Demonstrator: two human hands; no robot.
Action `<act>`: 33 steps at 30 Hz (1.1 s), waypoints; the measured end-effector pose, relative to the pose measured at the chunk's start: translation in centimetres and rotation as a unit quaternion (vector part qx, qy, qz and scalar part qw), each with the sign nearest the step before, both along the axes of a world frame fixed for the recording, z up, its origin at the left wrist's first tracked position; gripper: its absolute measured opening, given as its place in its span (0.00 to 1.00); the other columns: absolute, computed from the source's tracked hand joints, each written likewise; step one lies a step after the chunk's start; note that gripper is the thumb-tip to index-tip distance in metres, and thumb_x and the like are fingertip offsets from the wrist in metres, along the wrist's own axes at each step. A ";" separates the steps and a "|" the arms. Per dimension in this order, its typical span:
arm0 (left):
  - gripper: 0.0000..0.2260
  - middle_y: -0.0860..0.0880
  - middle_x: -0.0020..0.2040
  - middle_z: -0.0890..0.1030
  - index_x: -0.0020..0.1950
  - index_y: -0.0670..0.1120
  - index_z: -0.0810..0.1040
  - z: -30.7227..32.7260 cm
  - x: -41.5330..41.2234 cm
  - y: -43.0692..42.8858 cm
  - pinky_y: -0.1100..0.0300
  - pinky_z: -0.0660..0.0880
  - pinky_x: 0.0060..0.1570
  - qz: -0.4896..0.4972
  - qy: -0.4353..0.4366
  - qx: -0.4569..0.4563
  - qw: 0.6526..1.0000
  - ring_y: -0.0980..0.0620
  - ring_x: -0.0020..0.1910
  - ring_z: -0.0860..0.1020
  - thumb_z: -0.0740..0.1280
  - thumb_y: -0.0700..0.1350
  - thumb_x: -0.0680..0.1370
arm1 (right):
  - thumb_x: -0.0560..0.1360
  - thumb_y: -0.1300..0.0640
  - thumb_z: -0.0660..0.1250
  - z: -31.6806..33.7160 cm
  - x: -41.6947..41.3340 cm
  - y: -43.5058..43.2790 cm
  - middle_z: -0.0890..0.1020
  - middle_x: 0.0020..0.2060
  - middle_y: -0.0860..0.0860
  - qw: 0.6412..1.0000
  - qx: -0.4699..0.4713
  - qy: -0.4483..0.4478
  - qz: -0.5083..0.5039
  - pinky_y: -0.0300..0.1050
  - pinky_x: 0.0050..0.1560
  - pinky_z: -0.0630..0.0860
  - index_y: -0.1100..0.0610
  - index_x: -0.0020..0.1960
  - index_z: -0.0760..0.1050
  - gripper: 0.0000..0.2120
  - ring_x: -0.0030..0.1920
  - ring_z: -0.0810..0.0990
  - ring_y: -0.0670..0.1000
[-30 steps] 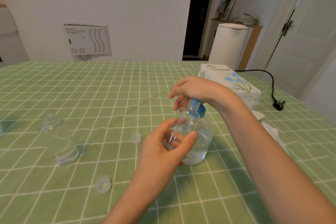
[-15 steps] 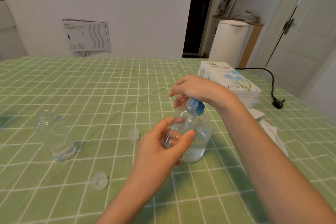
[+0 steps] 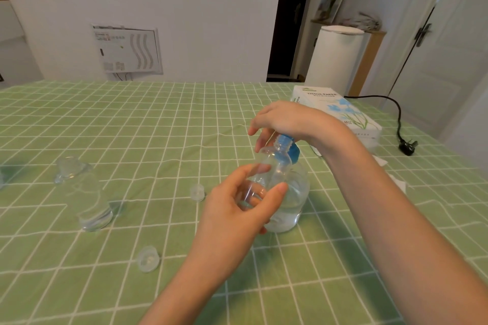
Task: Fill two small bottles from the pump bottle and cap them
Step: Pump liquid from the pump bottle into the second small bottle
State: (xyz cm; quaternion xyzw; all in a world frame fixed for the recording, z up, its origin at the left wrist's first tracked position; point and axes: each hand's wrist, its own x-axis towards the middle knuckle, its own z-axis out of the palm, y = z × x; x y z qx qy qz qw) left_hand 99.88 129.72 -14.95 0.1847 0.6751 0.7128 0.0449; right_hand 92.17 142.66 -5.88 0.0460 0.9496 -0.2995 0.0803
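Note:
My left hand grips a small clear bottle, tilted with its open neck up under the blue pump head. My right hand rests on top of that pump head, fingers draped over it and hiding the nozzle. The pump bottle, clear and round with liquid low inside, stands on the green checked tablecloth just behind the small bottle. A second small clear bottle stands uncapped at the left. Two clear caps lie loose: one mid-table, one nearer me.
A white tissue box lies at the right behind my right wrist, crumpled tissues beside my forearm. A black power cord and plug trail over the right table edge. A white bin stands beyond the table.
Both hands hold nearly the same pose at the pump and small bottle. The view has shifted slightly, with the table objects sliding a little left and up in the frame.

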 end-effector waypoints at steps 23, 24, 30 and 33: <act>0.19 0.52 0.33 0.78 0.50 0.58 0.79 0.2 -0.1 0.1 0.69 0.71 0.25 0.007 0.000 0.000 1.000 0.56 0.28 0.76 0.69 0.60 0.61 | 0.79 0.56 0.61 0.3 0.0 -0.2 0.85 0.44 0.54 1.000 0.007 0.010 0.020 0.50 0.59 0.74 0.61 0.58 0.77 0.13 0.44 0.78 0.52; 0.18 0.53 0.32 0.78 0.50 0.58 0.79 0.2 -0.1 0.1 0.69 0.71 0.25 0.007 0.001 -0.001 1.000 0.56 0.28 0.76 0.69 0.60 0.61 | 0.79 0.57 0.61 0.2 0.1 -0.2 0.84 0.41 0.53 1.000 -0.004 0.009 0.019 0.51 0.59 0.74 0.60 0.58 0.77 0.12 0.44 0.78 0.52; 0.17 0.50 0.32 0.78 0.50 0.57 0.79 0.1 0.0 -0.1 0.69 0.71 0.25 0.002 0.000 -0.002 1.000 0.56 0.27 0.74 0.71 0.57 0.63 | 0.79 0.59 0.59 -0.6 0.3 -0.2 0.84 0.40 0.54 0.999 -0.044 0.015 0.023 0.58 0.65 0.71 0.58 0.53 0.77 0.09 0.55 0.80 0.62; 0.19 0.48 0.32 0.78 0.50 0.56 0.79 -0.1 0.1 -0.1 0.69 0.71 0.25 -0.001 -0.007 0.002 1.000 0.57 0.26 0.74 0.70 0.58 0.61 | 0.79 0.58 0.59 -1.0 0.3 0.0 0.84 0.39 0.53 0.998 -0.056 0.013 0.017 0.56 0.65 0.70 0.57 0.52 0.77 0.09 0.54 0.81 0.57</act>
